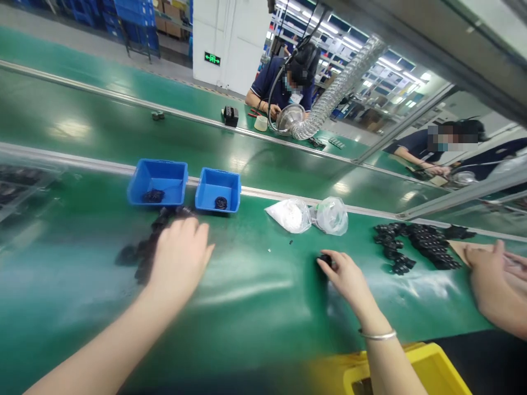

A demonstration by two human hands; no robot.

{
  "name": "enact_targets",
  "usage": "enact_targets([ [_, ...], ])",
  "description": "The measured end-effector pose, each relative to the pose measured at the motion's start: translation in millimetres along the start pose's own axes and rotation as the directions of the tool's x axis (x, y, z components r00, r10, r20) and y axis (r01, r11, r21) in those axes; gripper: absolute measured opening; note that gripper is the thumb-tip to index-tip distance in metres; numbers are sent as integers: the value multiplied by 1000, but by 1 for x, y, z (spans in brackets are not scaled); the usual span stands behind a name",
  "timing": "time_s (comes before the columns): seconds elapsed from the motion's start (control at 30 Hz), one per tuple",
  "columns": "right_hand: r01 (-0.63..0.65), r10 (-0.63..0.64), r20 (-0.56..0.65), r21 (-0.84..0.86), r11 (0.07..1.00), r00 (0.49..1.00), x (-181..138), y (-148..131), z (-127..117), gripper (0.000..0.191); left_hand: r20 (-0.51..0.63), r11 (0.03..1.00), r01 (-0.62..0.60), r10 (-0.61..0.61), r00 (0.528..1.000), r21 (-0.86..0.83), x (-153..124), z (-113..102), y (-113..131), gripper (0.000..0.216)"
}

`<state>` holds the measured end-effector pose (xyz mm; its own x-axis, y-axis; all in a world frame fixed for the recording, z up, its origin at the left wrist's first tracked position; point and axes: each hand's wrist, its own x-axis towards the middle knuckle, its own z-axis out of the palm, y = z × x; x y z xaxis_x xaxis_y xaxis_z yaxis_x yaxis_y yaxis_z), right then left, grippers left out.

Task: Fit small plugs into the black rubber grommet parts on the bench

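Note:
My left hand (181,255) reaches out over a loose heap of small black parts (142,253) on the green table, its fingers together and curled down onto them; the motion smears it. My right hand (345,274), a bangle on its wrist, pinches one small black part (325,259) against the table surface. Two blue bins (157,178) (218,186) stand just beyond the heap, each with a few black parts inside.
Two clear bags of white pieces (290,215) (332,215) lie mid-table. A second pile of black parts (420,244) lies at right, beside a co-worker's hands (494,280). A yellow bin (415,367) sits at the near edge. Other people work beyond the conveyor (123,126).

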<state>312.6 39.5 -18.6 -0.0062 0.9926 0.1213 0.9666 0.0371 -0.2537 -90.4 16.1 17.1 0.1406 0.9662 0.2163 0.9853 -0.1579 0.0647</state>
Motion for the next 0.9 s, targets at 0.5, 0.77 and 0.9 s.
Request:
enact_targets([
  [0.5, 282, -267, -133, 114, 953, 955, 30, -95, -11, 19, 123, 926, -59, 112, 986, -373, 1, 20, 17, 32],
  [0.77, 294, -278, 123, -143, 945, 953, 130, -79, 10, 13, 616, -259, 670, 265, 742, -696, -9, 9, 46, 46],
  [0.9, 362, -321, 213, -198, 911, 923, 147, -76, 27, 28, 689, -512, 719, 296, 662, -470, -8, 18, 48, 43],
])
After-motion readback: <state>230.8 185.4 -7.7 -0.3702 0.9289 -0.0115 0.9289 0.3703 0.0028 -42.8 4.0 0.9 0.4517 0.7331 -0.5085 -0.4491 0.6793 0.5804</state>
